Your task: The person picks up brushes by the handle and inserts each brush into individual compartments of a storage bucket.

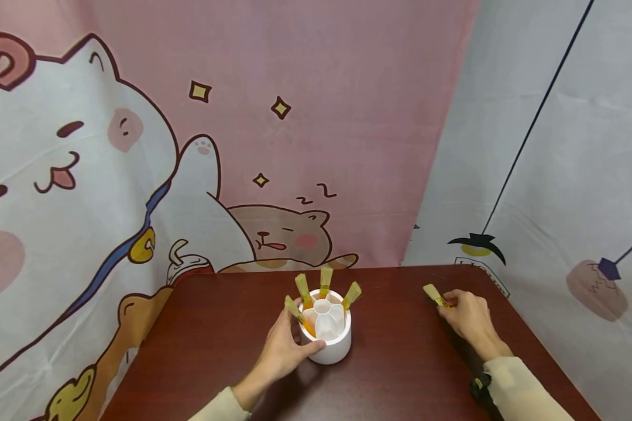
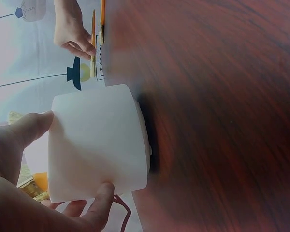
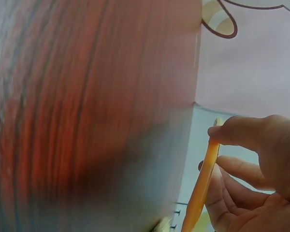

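Note:
My left hand (image 1: 283, 346) grips the side of a round white brush holder (image 1: 333, 354), thumb at the near rim and fingers around its left. Several paintbrushes (image 1: 325, 282) with pale bristles and orange handles stand bristles-up in its petal-shaped compartments; the front one shows no brush. In the left wrist view the holder's smooth wall (image 2: 99, 145) hides its inside. At the right of the table, my right hand (image 1: 469, 318) pinches another paintbrush (image 3: 203, 186) by its orange handle between thumb and fingers. Its bristles (image 1: 430, 291) point away to the left.
A second loose paintbrush (image 2: 102, 21) lies on the table near the right hand, seen in the left wrist view. The dark red-brown table (image 1: 390, 362) ends at a cartoon-printed cloth (image 1: 347, 146) behind and at the sides.

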The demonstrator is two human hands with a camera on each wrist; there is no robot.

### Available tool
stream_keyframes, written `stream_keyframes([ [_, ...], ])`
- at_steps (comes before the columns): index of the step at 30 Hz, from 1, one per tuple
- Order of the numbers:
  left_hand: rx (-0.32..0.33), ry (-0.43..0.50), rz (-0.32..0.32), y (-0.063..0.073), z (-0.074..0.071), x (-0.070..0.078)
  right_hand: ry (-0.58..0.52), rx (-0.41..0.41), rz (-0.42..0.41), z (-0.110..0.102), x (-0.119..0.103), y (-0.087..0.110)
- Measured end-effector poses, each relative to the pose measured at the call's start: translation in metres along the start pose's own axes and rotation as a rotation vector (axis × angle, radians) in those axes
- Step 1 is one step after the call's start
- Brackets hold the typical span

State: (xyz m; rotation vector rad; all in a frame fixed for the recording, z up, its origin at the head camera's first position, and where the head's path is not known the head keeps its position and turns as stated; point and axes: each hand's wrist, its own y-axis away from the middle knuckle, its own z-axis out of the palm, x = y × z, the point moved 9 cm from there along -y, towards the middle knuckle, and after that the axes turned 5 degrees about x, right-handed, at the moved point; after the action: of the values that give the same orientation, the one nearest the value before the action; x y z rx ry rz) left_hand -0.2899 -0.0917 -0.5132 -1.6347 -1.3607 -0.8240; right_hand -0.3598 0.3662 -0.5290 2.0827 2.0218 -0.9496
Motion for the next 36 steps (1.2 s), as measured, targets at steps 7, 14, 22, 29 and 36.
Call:
stream_keyframes([
  [7,0.01,-0.012,0.001,-0.001,-0.001,0.0,-0.015,0.039,-0.029,-0.005,-0.018,0.003],
  [14,0.01,-0.025,-0.006,0.0,-0.002,-0.001,-0.023,0.075,-0.068,-0.012,-0.033,0.006],
  [22,0.026,-0.048,-0.001,0.002,-0.002,-0.002,-0.041,0.076,-0.084,-0.018,-0.047,0.013],
  [29,0.026,-0.057,0.004,0.002,0.0,-0.002,-0.077,0.101,-0.089,-0.025,-0.061,0.021],
  [36,0.031,-0.066,0.007,0.0,-0.002,0.001,-0.081,0.091,-0.054,-0.033,-0.077,0.023],
])
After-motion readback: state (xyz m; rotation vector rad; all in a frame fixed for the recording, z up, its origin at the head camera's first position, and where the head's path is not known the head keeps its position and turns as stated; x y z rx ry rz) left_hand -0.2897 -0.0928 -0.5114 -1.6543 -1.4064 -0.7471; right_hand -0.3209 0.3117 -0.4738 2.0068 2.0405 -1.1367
